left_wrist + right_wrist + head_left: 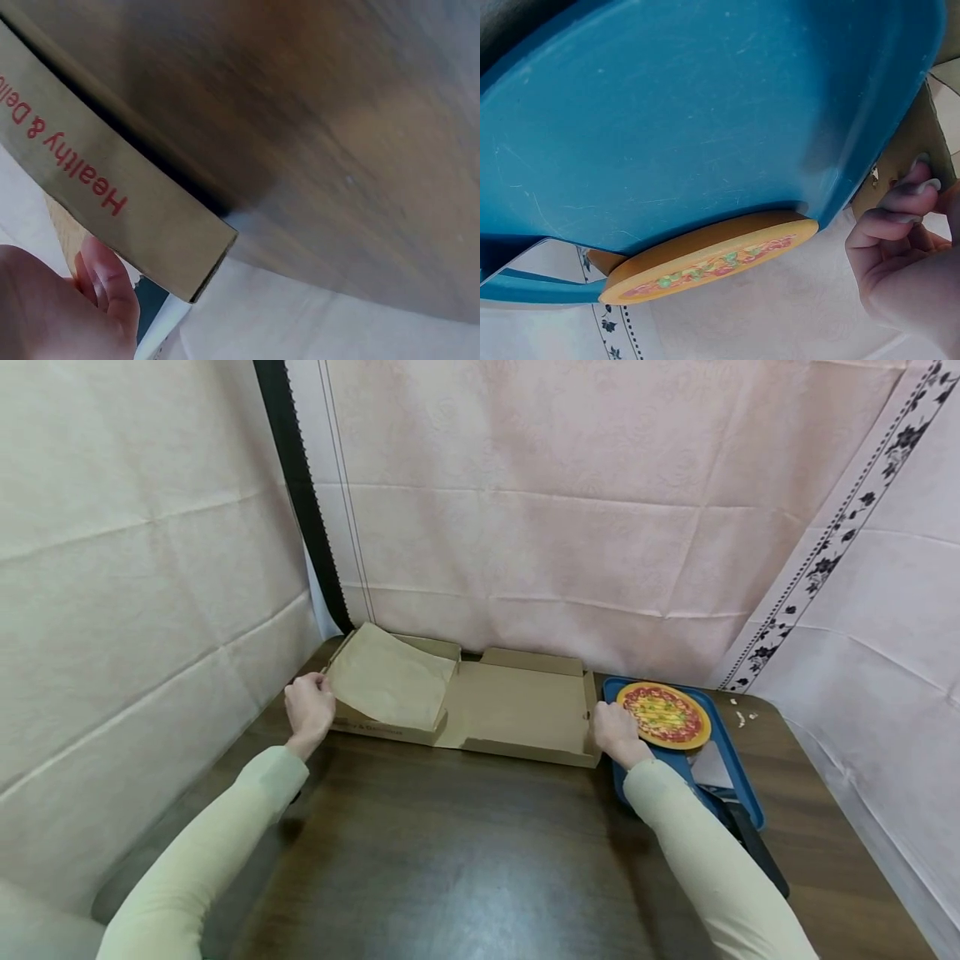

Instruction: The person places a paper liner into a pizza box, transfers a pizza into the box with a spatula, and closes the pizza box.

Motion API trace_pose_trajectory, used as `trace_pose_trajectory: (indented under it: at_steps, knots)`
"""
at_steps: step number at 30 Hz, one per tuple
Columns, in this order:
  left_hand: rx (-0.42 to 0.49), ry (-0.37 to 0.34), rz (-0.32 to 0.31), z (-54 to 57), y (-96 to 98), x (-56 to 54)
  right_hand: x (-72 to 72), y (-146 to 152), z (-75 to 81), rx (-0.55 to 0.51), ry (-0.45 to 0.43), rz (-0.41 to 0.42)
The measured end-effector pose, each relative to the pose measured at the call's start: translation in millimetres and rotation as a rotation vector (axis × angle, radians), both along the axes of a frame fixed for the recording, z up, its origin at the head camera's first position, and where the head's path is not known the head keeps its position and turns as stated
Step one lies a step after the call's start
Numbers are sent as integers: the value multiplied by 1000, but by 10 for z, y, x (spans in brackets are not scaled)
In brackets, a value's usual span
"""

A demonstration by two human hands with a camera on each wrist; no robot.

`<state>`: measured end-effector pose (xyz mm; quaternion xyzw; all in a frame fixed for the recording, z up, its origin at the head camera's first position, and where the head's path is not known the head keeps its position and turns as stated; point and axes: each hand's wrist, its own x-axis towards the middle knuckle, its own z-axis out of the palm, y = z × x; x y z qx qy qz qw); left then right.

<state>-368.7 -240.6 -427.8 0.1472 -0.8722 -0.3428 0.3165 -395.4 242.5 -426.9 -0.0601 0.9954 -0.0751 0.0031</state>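
An open cardboard pizza box lies on the table, its lid folded out flat to the right. A sheet of tan paper lies in the left half, with one corner over the back wall. My left hand grips the box's left edge; in the left wrist view its fingers curl at the wall beside the red lettering. At the lid's right edge, my right hand pinches the cardboard side flap with curled fingers. Close beside that hand is a pizza on a blue tray.
A black-handled utensil rests across the tray's near right side, partly behind the right sleeve. A white flat piece lies on the tray. Small pale scraps are on the brown table. Hanging cloths enclose the back and sides.
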Motion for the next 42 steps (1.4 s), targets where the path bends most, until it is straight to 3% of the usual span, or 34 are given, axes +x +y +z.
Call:
trace_pose_trajectory:
  at_steps: [6, 17, 29, 35, 38, 42]
  knots:
    - [-116, -66, -16, -26, -30, -28, 15, 7, 17, 6, 3, 9]
    - [-366, -176, -109, -75, -99, -85, 8, -14, 0, 16, 16, 1]
    - [-422, -297, -124, -72, -104, -167, 9, 6, 5, 4, 19, 18]
    - [-429, -438, -147, -46, -75, -191, -1, 10, 0, -6, 16, 21]
    - [-493, -486, -160, -29, -49, -196, -13, 9, -9, 3, 14, 27]
    - [-619, -471, -158, 3, 2, -186, -38, -8, -26, 26, 15, 36]
